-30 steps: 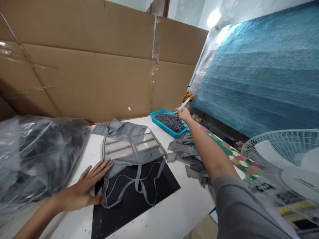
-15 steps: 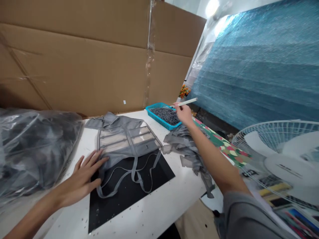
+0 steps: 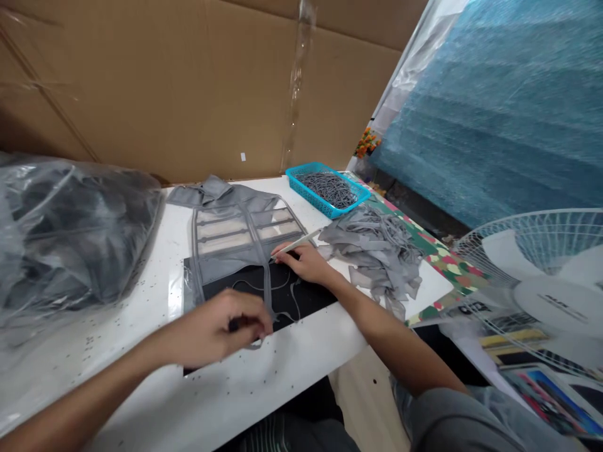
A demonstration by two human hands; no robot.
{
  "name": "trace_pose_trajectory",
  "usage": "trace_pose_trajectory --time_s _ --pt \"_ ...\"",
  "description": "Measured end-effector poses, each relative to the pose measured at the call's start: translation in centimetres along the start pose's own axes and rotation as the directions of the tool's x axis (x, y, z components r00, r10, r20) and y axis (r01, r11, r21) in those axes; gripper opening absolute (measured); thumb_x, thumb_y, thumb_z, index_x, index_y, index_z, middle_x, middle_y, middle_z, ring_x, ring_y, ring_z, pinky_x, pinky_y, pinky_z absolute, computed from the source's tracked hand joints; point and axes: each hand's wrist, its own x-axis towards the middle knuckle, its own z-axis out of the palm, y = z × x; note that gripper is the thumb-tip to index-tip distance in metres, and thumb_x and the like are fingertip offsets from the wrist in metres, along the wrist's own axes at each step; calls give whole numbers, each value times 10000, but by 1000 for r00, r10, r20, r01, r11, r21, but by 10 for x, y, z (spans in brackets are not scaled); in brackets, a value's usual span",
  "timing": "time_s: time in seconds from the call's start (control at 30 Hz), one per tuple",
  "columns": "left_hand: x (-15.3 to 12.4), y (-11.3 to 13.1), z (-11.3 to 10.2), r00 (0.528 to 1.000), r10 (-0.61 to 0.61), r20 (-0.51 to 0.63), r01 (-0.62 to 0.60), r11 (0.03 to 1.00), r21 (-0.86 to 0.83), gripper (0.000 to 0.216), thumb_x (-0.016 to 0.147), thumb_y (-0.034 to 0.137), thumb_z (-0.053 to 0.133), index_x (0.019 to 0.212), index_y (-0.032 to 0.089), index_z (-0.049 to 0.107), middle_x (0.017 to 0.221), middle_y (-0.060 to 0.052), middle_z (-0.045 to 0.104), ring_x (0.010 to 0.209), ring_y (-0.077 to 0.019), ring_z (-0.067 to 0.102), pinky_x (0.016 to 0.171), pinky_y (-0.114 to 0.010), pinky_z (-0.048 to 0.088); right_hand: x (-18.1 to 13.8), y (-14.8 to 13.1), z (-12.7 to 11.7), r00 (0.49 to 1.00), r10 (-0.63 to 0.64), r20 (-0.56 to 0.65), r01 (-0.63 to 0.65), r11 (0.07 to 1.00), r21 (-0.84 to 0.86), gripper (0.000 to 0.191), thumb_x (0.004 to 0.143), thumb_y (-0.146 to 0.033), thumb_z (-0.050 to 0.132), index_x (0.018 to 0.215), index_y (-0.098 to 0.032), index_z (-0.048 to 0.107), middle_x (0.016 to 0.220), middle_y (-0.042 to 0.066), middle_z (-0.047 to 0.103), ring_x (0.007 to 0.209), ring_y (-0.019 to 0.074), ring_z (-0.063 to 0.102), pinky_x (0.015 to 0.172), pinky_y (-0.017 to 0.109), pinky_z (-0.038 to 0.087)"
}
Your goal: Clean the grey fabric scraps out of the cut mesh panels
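A sheer grey garment (image 3: 226, 260) with stiff channels lies on the table, its lower part over a black sheet (image 3: 320, 300). Down from it runs a grey strap (image 3: 267, 285), fairly straight, to the curled fingers of my left hand (image 3: 226, 326). These fingers are closed on the strap near the black sheet's front edge; the exact pinch is partly hidden. My right hand (image 3: 304, 260) grips a slim white pen-like tool (image 3: 301, 241), its dark tip close to the strap at the garment's lower edge. Thin grey cords loop across the black sheet between both hands.
Behind the garment stands a turquoise basket (image 3: 308, 196) of grey cord pieces. Grey fabric strips (image 3: 377, 251) are heaped to the right, beside a white fan (image 3: 551, 289). A clear plastic bag (image 3: 80, 232) of dark cloth fills the left. Cardboard (image 3: 188, 88) walls the back.
My right hand has come from the basket down to the garment with the pen-like tool. My left hand has left the garment's side, moved right and nearer, and closed on the strap.
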Motion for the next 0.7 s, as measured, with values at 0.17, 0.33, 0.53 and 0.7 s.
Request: trace_pose_trajectory --time_s 0.17,0.33,0.53,0.7 --pt "32 -19 -53 976 -50 -213 115 946 303 309 993 390 484 973 212 736 896 -23 733 769 -177 650 705 -292 511 -1 3 0 1000 23 -5 -23 1000 -6 262 1005 -335 574 952 -181 779 966 54 802 904 186 743 917 315 555" --pt "69 -80 -53 903 -27 -429 290 776 561 549 994 463 399 1305 85 646 1372 -206 635 1310 -355 555 1138 -511 418 2 4 -1 1000 25 -16 -25 1000 -12 281 1001 -327 560 887 -188 776 976 55 803 884 192 750 910 322 565" --pt "72 -102 -28 899 -134 -416 389 682 619 723 1037 564 324 1628 148 329 1729 -132 270 1608 -321 193 1303 -526 104 2 3 -3 999 37 14 -37 999 -2 259 1004 -335 570 933 -210 785 977 38 807 875 188 749 897 315 570" --pt "74 -95 -31 897 -246 -367 435 641 633 794 1039 563 286 1671 92 193 1755 -119 125 1632 -314 52 1303 -557 28 4 4 -6 997 64 32 -65 998 12 306 1002 -340 575 825 -193 776 1053 55 803 897 184 747 929 318 564"
